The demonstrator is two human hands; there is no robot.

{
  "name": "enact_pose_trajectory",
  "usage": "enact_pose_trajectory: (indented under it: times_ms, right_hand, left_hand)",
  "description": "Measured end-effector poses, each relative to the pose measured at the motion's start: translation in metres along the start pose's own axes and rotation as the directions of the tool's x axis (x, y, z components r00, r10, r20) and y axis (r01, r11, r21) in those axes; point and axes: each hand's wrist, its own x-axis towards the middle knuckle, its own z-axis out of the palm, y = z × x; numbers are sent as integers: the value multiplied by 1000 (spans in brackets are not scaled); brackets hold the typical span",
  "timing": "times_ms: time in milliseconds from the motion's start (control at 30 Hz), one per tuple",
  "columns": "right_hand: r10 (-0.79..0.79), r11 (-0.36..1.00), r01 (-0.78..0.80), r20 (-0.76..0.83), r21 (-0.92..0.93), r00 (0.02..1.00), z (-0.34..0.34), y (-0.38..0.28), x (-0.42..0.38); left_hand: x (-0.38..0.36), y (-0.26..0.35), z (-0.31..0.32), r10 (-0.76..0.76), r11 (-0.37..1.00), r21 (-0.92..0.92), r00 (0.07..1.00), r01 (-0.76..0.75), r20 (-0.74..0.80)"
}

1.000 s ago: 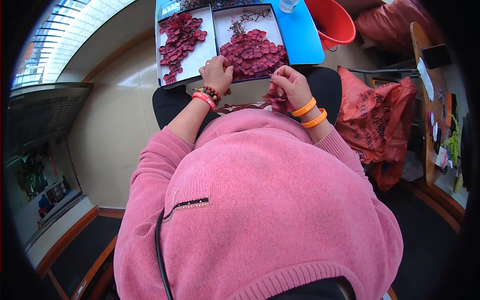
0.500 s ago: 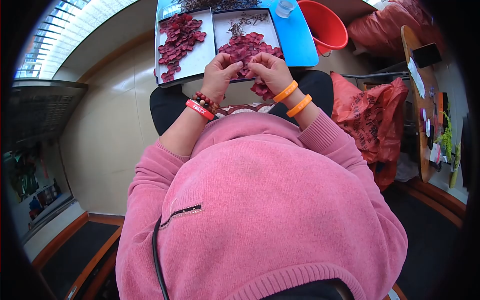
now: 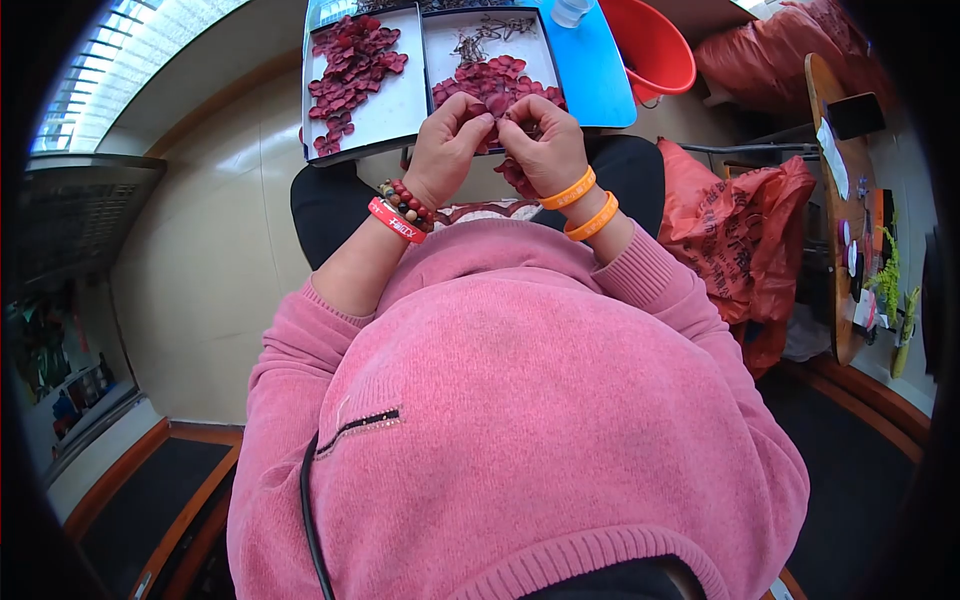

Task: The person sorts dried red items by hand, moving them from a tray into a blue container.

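Note:
My left hand and my right hand meet fingertip to fingertip over the near edge of the right-hand shallow box. Thumb and forefinger of each are pinched around a small dark red flower, its lower part hidden by the fingers. More dark red flowers hang below my right palm, apparently held by its curled fingers. Just beyond my fingertips lies a heap of similar flat flowers, with thin brown stems farther back in that box.
The left-hand shallow box holds more dark red flowers. Both boxes rest on a blue table with a clear plastic cup. To the right are a red bucket and a red plastic bag.
A dark red flower now shows between the fingertips of both hands, which were pinched close together before. The boxes sit slightly higher and farther left in view.

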Motion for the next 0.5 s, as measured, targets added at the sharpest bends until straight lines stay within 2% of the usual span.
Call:
enact_pose_trajectory:
  times_ms: [67, 267, 300, 367, 400, 433, 500]
  right_hand:
    - [-135, 989, 132, -32, -72, 990, 2, 8, 2]
    - [-56, 994, 49, -73, -93, 996, 7, -2, -5]
    - [-168, 973, 152, -81, -171, 982, 7, 2, -3]
    - [-387, 881, 346, -70, -324, 919, 5, 14, 2]
    - [-428, 847, 385, -41, -366, 903, 5, 12, 1]
    - [-467, 810, 423, -10, -406, 884, 5, 7, 0]
    - [-551, 732, 514, 55, -448, 832, 5, 5, 0]
  left_hand:
    - [-1, 1, 0, 13, 999, 42, 1000, -13, -1]
    - [-6, 4, 6, 77, 991, 118, 996, -70, -48]
    - [-7, 5, 7, 76, 990, 122, 995, -69, -58]
    - [-10, 9, 9, 123, 960, 259, 990, -102, -66]
    - [-11, 10, 10, 148, 938, 325, 987, -119, -65]
    - [-9, 9, 8, 282, 845, 482, 959, -231, -35]
    - [-6, 10, 4, 512, 544, 735, 854, -405, 92]
